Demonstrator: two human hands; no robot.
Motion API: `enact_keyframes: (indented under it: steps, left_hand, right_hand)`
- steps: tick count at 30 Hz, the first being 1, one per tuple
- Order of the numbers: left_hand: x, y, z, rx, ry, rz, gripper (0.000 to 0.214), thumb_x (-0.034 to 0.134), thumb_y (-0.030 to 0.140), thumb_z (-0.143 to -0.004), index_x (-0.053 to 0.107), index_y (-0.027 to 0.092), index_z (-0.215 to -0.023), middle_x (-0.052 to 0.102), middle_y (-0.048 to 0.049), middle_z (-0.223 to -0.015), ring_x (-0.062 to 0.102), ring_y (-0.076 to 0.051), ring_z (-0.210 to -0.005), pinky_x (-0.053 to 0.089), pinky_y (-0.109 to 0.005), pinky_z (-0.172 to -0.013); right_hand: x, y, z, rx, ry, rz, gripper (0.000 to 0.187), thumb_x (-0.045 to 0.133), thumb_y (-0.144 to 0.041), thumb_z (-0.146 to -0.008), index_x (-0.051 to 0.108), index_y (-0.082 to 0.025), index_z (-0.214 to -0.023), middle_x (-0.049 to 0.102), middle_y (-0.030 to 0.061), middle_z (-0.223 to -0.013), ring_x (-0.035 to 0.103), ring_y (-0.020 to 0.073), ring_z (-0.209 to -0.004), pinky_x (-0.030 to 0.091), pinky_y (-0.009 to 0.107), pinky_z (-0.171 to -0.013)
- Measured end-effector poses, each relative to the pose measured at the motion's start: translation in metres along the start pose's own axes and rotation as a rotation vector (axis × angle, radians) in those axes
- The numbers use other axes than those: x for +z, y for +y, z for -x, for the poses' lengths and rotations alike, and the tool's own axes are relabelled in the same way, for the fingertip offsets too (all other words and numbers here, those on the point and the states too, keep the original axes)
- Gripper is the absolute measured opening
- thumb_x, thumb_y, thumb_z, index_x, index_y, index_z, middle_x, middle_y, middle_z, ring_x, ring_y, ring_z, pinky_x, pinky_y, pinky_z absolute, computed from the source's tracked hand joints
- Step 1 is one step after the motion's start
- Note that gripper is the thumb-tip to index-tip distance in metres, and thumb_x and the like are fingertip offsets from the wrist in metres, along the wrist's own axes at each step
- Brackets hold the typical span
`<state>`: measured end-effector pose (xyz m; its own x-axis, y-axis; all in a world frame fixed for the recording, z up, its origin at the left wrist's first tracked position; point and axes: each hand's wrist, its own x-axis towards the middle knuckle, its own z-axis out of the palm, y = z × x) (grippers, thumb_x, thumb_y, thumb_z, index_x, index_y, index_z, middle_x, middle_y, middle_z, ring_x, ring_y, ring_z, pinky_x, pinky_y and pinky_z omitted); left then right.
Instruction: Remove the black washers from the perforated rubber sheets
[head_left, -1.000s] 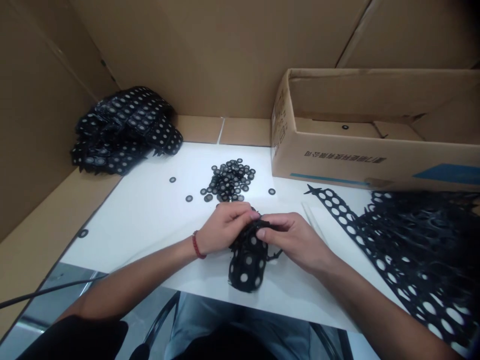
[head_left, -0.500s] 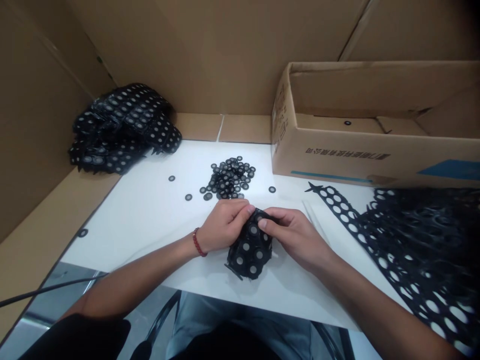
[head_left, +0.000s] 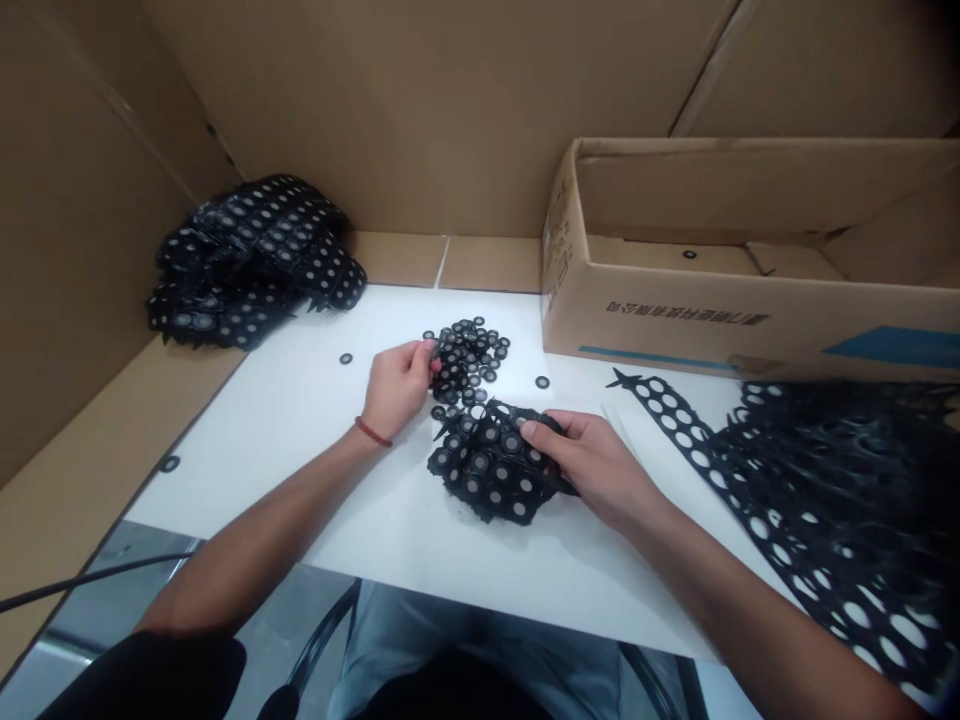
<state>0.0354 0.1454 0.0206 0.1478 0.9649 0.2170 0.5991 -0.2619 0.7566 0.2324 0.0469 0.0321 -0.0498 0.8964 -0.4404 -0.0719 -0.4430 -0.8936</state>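
Observation:
My right hand (head_left: 592, 455) grips the right edge of a crumpled black rubber sheet (head_left: 495, 465), its thumb on top. Grey-centred discs fill most of the sheet's holes, and one hole near its upper edge shows white. My left hand (head_left: 400, 388), wearing a red bracelet, is pinched closed at the left side of a pile of loose black discs (head_left: 469, 352). What looks like a small black disc lies at its fingertips, partly hidden against the pile. The sheet is held just in front of the pile, over the white table (head_left: 300, 460).
An open cardboard box (head_left: 675, 315) stands at the back right, with one disc inside. Punched-out black sheeting (head_left: 847, 490) is heaped at the right. Disc-filled sheets (head_left: 255, 260) are piled back left. Stray discs include one (head_left: 346, 358) on the left and another (head_left: 542, 382) right of the pile.
My left hand has left the sheet and moved up and left to the pile. The sheet has spread wider and turned in my right hand, which stays nearly in place.

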Motion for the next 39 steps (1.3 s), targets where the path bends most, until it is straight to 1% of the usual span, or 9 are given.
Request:
enact_keyframes:
  steps: [6,11,13,16,19,24,31,36,39]
  left_hand:
    - [-0.004,-0.017,-0.013,0.338,0.0,-0.375,0.041,0.054,0.049,-0.084,0.063,0.016,-0.062,0.066,-0.0026,-0.065,0.054,-0.013,-0.058,0.036,-0.026,-0.058]
    - [-0.005,0.002,-0.003,0.335,0.008,-0.346,0.045,0.052,0.051,-0.085,0.061,0.015,-0.059,0.061,-0.0017,-0.057,0.05,-0.012,-0.053,0.036,-0.026,-0.055]
    - [-0.005,0.018,0.006,0.36,-0.151,-0.215,0.042,0.043,0.044,-0.092,0.065,0.016,-0.069,0.063,-0.0017,-0.064,0.053,-0.012,-0.058,0.039,-0.025,-0.058]
    - [-0.003,0.037,0.019,0.508,-0.421,-0.134,0.032,0.049,0.042,-0.089,0.066,0.015,-0.094,0.067,-0.005,-0.088,0.059,-0.015,-0.079,0.045,-0.026,-0.072]
    - [0.001,0.042,0.027,0.565,-0.533,-0.067,0.03,0.044,0.035,-0.093,0.065,0.013,-0.094,0.066,-0.0057,-0.088,0.058,-0.015,-0.081,0.045,-0.026,-0.075]
    - [0.006,0.038,0.032,0.422,-0.564,0.216,0.036,0.038,0.028,-0.095,0.059,0.014,-0.069,0.058,-0.0013,-0.068,0.053,-0.011,-0.067,0.043,-0.022,-0.067]
    - [0.013,0.034,0.028,0.049,-0.386,0.29,0.042,0.046,0.035,-0.088,0.042,0.015,-0.052,0.043,0.0034,-0.051,0.039,-0.008,-0.051,0.033,-0.021,-0.051]
    - [0.018,0.023,0.016,0.013,-0.235,0.223,0.042,0.048,0.041,-0.087,0.053,0.015,-0.055,0.055,0.0012,-0.055,0.048,-0.01,-0.054,0.037,-0.021,-0.054]
    - [0.013,0.009,0.004,-0.106,-0.092,0.229,0.04,0.045,0.042,-0.087,0.061,0.015,-0.063,0.062,-0.0011,-0.059,0.052,-0.011,-0.052,0.04,-0.022,-0.052]
  right_hand:
    - [-0.003,0.002,-0.001,-0.066,-0.088,-0.023,0.024,0.065,-0.038,-0.077,0.06,-0.015,-0.072,0.06,0.0016,-0.069,0.055,0.0142,-0.065,0.042,0.028,-0.062]
    - [-0.001,0.004,-0.002,-0.068,-0.042,-0.02,0.021,0.065,-0.034,-0.077,0.06,-0.014,-0.071,0.06,0.0011,-0.067,0.054,0.0133,-0.062,0.042,0.028,-0.061]
    - [0.0,0.003,-0.001,-0.079,-0.038,-0.01,0.022,0.065,-0.036,-0.076,0.061,-0.014,-0.072,0.06,0.0007,-0.066,0.054,0.0129,-0.061,0.042,0.027,-0.06]
    - [0.001,-0.001,0.0,-0.142,-0.074,0.057,0.023,0.065,-0.037,-0.077,0.062,-0.014,-0.074,0.06,0.0001,-0.066,0.054,0.0128,-0.062,0.043,0.027,-0.061]
    - [0.001,-0.005,0.002,-0.233,-0.104,0.198,0.023,0.059,-0.035,-0.082,0.062,-0.014,-0.071,0.06,0.0001,-0.066,0.054,0.0128,-0.064,0.044,0.026,-0.062]
    - [0.001,-0.004,0.007,-0.343,-0.132,0.3,0.023,0.053,-0.03,-0.086,0.059,-0.017,-0.069,0.059,-0.0012,-0.064,0.055,0.0123,-0.062,0.045,0.024,-0.061]
    - [0.006,-0.004,0.007,-0.289,-0.141,0.258,0.023,0.053,-0.03,-0.085,0.059,-0.017,-0.068,0.06,-0.0014,-0.064,0.056,0.0119,-0.061,0.045,0.024,-0.06]
    - [0.007,-0.008,0.003,-0.152,-0.069,0.188,0.023,0.056,-0.033,-0.081,0.06,-0.015,-0.067,0.062,0.0,-0.065,0.055,0.0119,-0.06,0.045,0.024,-0.059]
    - [0.005,-0.007,0.002,-0.114,-0.096,0.168,0.023,0.058,-0.034,-0.079,0.061,-0.015,-0.067,0.062,0.0005,-0.064,0.055,0.0122,-0.06,0.045,0.025,-0.06]
